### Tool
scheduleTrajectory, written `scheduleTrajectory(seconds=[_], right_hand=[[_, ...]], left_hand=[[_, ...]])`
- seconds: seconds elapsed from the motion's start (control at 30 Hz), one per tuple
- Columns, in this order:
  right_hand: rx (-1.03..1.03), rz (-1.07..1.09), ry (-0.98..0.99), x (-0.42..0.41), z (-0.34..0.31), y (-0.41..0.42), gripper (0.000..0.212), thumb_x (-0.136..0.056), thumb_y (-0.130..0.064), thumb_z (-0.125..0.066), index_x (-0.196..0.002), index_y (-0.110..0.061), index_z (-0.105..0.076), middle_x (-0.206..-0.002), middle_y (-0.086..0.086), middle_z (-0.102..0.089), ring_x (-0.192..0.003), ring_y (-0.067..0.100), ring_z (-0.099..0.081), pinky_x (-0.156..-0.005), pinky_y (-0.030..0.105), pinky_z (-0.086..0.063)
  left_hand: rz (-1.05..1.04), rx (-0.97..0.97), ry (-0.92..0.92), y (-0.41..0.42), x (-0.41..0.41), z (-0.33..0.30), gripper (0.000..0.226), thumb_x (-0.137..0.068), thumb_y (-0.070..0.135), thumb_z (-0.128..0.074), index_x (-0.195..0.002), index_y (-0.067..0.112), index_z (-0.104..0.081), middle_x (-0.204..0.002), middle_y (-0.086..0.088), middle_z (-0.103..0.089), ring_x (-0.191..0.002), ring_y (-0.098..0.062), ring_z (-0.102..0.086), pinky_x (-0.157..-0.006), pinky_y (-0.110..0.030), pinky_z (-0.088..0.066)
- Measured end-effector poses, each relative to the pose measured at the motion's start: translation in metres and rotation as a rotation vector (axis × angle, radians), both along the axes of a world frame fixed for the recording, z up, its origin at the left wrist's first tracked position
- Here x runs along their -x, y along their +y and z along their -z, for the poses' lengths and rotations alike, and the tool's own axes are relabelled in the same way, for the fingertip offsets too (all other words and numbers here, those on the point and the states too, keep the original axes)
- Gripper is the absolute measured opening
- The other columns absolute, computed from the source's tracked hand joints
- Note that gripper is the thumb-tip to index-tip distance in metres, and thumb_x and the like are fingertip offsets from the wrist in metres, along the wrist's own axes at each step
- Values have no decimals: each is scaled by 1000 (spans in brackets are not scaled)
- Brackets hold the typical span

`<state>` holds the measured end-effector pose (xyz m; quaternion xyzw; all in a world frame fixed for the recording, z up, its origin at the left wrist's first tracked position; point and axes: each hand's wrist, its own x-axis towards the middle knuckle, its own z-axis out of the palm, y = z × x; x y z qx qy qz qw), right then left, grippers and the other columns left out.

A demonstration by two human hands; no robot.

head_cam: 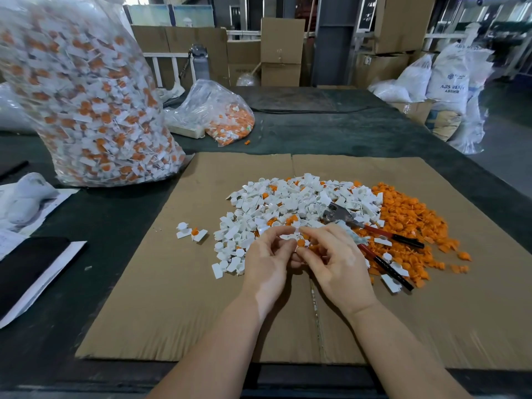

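Both hands pinch one small white-and-orange piece (299, 241) between their fingertips. The left hand (269, 264) and the right hand (335, 263) close on it from either side, thumbs and forefingers curled in.

The hands work over a flat cardboard sheet (161, 298) that lies on a dark green table (109, 220). Bare cardboard stretches toward the person and out to the left, and the sheet's near edge runs close to the table's near edge. Just beyond the fingertips begins a pile of white parts (288, 200). To its right, touching it, is a pile of orange caps (408, 220). Pliers (371, 227) with red and black handles lie where the piles meet, just beside the right hand. Two loose pieces (191, 233) sit apart on the left of the sheet. A tall clear bag (86, 96) stuffed with white and orange parts stands at the sheet's far left corner, with a smaller bag (221, 110) behind it.

Both bare forearms come in from the near edge and converge, backs of the hands turned up, the remaining fingers loosely bent.

The held piece sits exactly where the fingertips meet, at the near fringe of the white pile — its orange cap faces up.
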<state>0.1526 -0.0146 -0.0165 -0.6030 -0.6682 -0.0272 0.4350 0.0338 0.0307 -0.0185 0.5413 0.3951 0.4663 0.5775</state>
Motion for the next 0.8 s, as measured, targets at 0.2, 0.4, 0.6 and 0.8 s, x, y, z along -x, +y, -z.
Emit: scheduleTrajectory(seconds=[0.2,0.4,0.6,0.8], right_hand=[[-17,4,-23,1,-2,-1,20,-79,-2,-70,-99,-5,-71,-87,5,-64,-86,21,-59,-81,25,-46],[-17,14,-36,0,-1,0,21,-78,-2,-71,-98,-5,-71,-88,5,-66,-88,21,-60,-85,18,-40],[-47,10,-53,0,0,1,22,-77,-1,-72,-98,-5,-71,-88,6,-67,-87,22,-60,-86,20,-41],[-16,195,-120,-12,-10,-5,30,-78,-14,-75,-106,-6,-68,-100,7,-66,-97,25,-60,-84,42,-45]], left_hand=[[15,2,-10,-1,-1,-1,19,-93,-2,-51,-100,9,-65,-58,2,-59,-55,-10,-59,-60,-20,-53],[26,8,-15,-2,-1,-1,20,-93,-2,-51,-97,12,-65,-62,-2,-60,-55,-9,-59,-59,-19,-52],[18,32,-34,-2,-2,-3,10,-91,1,-57,-98,5,-63,-63,-6,-59,-52,-10,-56,-59,-23,-52],[-3,81,-35,2,-6,-5,9,-90,1,-59,-94,9,-62,-64,-8,-59,-49,-9,-55,-55,-25,-52]])
